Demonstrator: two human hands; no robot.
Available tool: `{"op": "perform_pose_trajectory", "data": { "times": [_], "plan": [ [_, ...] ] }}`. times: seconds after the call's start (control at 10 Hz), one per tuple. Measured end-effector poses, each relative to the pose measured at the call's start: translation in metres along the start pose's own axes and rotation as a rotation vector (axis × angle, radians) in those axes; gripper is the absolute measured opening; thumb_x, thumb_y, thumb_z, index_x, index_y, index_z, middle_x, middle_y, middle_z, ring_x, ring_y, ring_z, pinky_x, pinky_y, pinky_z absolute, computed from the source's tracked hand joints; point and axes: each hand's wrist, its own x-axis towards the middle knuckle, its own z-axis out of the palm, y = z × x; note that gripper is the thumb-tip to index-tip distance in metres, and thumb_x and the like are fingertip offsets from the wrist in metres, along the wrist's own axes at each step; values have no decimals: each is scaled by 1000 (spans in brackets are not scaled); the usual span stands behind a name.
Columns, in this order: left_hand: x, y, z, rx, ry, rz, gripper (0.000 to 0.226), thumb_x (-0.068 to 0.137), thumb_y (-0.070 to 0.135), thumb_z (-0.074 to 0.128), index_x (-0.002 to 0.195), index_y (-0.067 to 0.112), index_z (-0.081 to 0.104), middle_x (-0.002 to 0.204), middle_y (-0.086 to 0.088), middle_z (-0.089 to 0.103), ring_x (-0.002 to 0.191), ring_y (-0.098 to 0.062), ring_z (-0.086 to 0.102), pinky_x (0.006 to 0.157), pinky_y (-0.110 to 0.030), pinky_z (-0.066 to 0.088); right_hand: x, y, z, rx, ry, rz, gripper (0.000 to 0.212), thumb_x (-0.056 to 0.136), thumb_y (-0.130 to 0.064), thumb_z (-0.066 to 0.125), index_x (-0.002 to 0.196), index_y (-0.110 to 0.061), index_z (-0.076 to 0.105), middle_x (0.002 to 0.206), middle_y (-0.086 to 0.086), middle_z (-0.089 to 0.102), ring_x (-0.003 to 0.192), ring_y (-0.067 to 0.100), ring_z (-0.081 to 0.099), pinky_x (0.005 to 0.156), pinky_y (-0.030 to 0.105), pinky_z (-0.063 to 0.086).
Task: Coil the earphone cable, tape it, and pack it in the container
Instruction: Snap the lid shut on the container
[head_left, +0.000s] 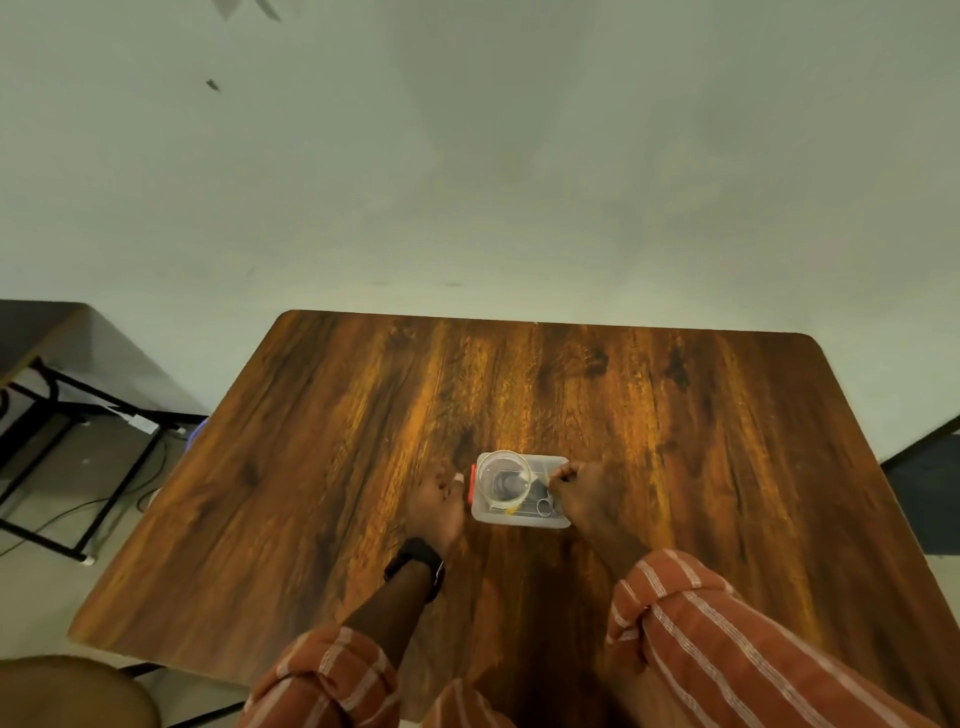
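A small clear plastic container (558, 521) with a red latch (472, 483) on its left side sits on the wooden table (311, 467) in front of me. A roll of clear tape (484, 486) rests over its left half; I cannot tell whether it lies on a lid or inside. Thin pale loops of the earphone cable (543, 506) show in the right half. My left hand (435, 506) presses against the latch side, thumb by the latch. My right hand (584, 493) has its fingers curled on the container's right edge.
The container lies about mid-table, with bare wood all around it. A black-framed desk (62, 415) with cables on the floor stands to the left. A round stool seat (72, 691) shows at the bottom left. A dark object (930, 488) is beyond the table's right edge.
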Motion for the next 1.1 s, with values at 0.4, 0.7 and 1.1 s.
{"op": "perform_pose_trajectory", "data": {
  "times": [0.4, 0.7, 1.1],
  "plan": [
    [8, 18, 23, -228, -143, -187, 81, 81, 78, 24, 93, 13, 70, 93, -10, 73, 85, -23, 66, 88, -42, 48, 1, 27, 4, 215, 170, 161, 14, 90, -9, 59, 96, -9, 72, 91, 8, 73, 82, 23, 69, 67, 35, 59],
    [30, 81, 34, -218, -315, -139, 75, 84, 76, 23, 118, 21, 63, 126, -6, 64, 112, -27, 60, 106, -46, 40, 52, 6, -28, 79, 245, 42, 14, 81, -4, 72, 90, -14, 76, 91, 2, 76, 78, 14, 69, 56, 21, 54],
    [53, 55, 58, -66, -387, -146, 82, 80, 82, 19, 127, 26, 56, 126, 1, 61, 113, -23, 60, 103, -47, 42, 48, 31, -39, 38, 153, -131, 25, 91, -9, 60, 114, -15, 69, 110, -1, 69, 101, 17, 63, 87, 30, 51]
  ]
}}
